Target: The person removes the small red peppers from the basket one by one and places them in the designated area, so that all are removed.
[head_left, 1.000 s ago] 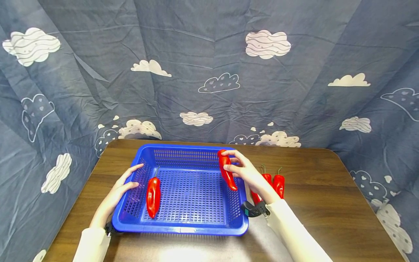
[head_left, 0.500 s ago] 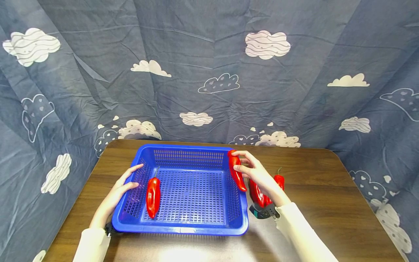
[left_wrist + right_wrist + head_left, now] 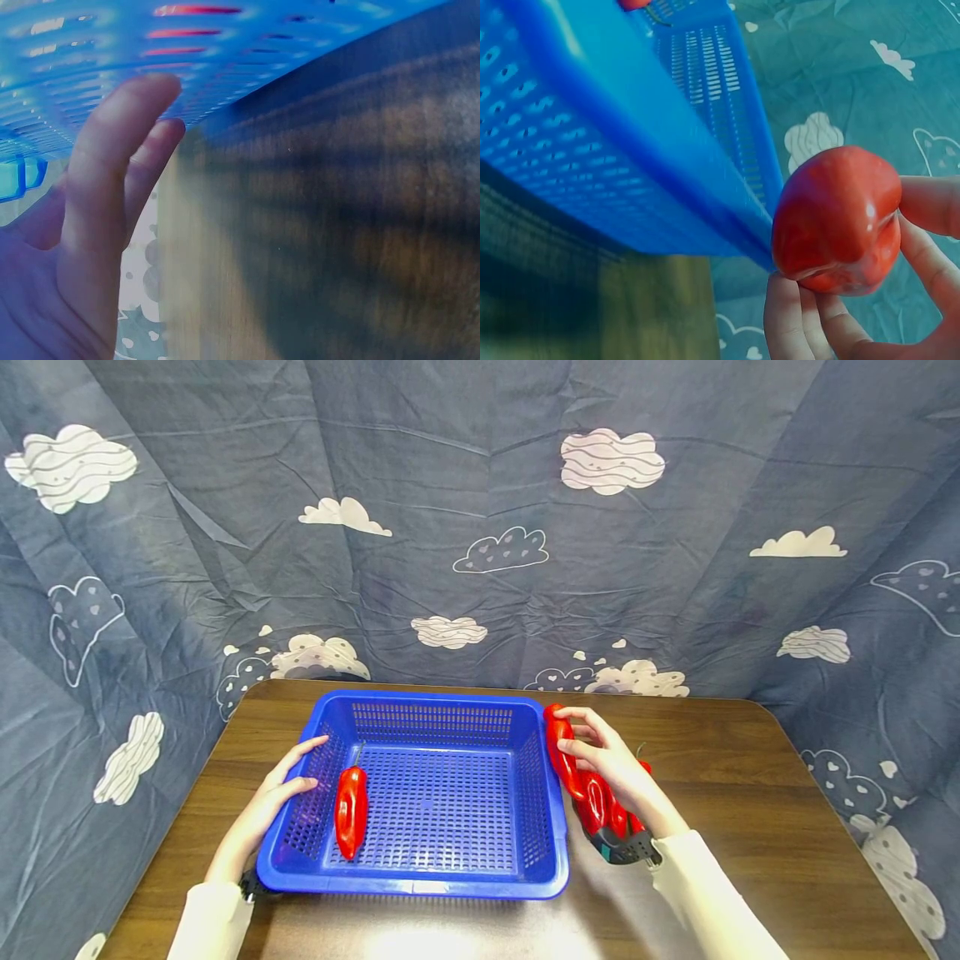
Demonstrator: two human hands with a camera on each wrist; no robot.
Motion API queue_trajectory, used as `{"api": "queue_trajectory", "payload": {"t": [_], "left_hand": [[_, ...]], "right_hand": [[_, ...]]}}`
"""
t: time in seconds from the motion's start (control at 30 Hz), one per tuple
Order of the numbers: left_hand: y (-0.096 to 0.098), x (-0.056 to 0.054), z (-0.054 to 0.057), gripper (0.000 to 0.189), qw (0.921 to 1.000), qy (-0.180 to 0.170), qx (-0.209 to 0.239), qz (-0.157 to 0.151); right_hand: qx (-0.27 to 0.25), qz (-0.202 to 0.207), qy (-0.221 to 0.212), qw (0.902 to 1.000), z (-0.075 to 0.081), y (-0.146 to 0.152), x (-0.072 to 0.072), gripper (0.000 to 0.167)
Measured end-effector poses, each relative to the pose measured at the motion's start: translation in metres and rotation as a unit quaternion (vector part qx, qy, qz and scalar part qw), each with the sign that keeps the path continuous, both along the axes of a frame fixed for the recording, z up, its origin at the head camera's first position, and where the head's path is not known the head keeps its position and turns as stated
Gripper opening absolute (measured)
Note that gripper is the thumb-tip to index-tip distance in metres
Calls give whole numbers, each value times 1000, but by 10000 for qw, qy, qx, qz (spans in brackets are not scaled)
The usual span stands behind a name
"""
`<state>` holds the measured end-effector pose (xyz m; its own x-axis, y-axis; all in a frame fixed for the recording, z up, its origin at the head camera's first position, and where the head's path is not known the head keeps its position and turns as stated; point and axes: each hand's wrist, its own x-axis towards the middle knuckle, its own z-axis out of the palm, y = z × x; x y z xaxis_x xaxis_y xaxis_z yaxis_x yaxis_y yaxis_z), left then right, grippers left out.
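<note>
My right hand [image 3: 609, 762] pinches a long red pepper [image 3: 562, 752] between thumb and fingers, at the outer side of the blue basket's right rim. Seen end-on in the right wrist view, that pepper [image 3: 836, 217] hangs close beside the basket wall [image 3: 637, 135]. At the left rim of the blue plastic basket [image 3: 412, 887], my left hand [image 3: 262, 802] grips the side, and its fingers [image 3: 97, 157] lie against the outer wall in the left wrist view. Inside the basket, to the left, rests another red pepper [image 3: 351, 812] with its stem pointing away.
Several more red peppers [image 3: 592, 806] lie on the wooden table [image 3: 735, 802] to the right of the basket, partly hidden by my right hand and wrist. A dark cloud-patterned curtain [image 3: 480, 485] hangs behind the table's far edge.
My right hand has carried its pepper rightward, from over the basket's right side to just outside the rim. The left hand, the basket and the pepper inside have stayed put.
</note>
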<state>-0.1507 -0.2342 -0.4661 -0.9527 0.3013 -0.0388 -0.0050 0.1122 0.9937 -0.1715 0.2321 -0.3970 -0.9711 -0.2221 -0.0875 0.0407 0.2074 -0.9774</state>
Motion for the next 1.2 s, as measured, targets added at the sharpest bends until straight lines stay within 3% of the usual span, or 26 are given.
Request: {"api": "queue_trajectory", "payload": {"t": [0.53,1.2], "left_hand": [[0,0,-1,57,10000,-29,31,0],[0,0,0,56,9999,-100,92,-11]], "right_hand": [[105,-290,-137,9994,-13,17,10,43],[38,-462,-9,9989,-30,42,15,41]]}}
